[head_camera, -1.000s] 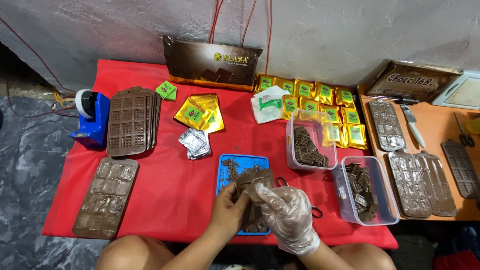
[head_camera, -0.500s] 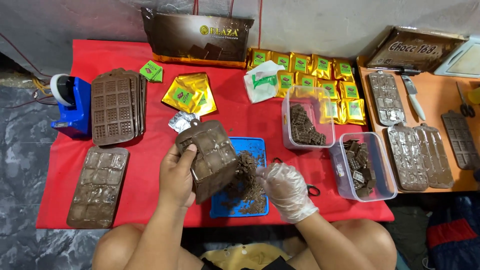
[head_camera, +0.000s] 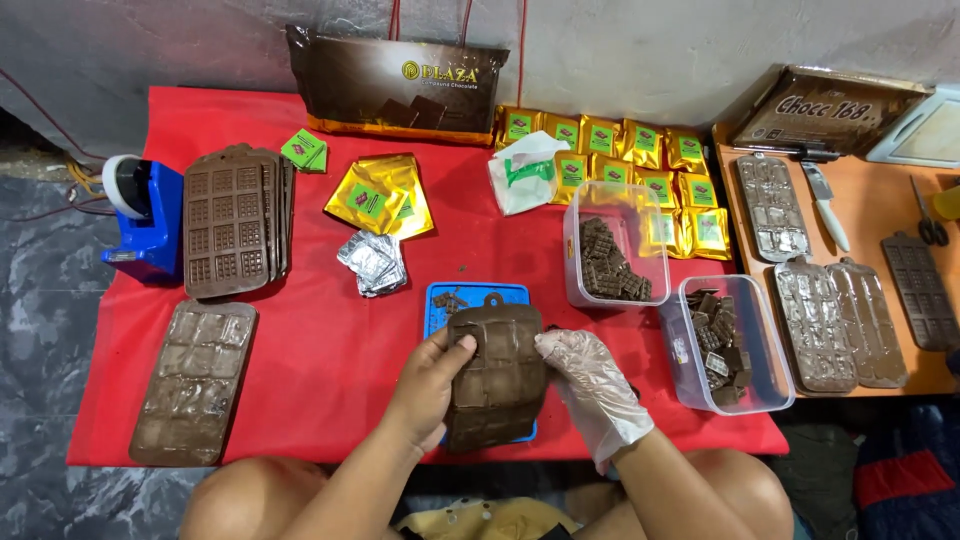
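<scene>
Open red cloth (head_camera: 330, 360) is left between the filled brown mould lying flat at the left (head_camera: 193, 382) and the bare left hand (head_camera: 425, 385), and a clear way in is offered there. The right side is hemmed by two clear plastic tubs of chocolate pieces (head_camera: 728, 345), just beside the gloved right hand (head_camera: 590, 385). Farther back, passage is narrowed by silver foil wrappers (head_camera: 373, 262) and gold sachets (head_camera: 380, 195).
</scene>
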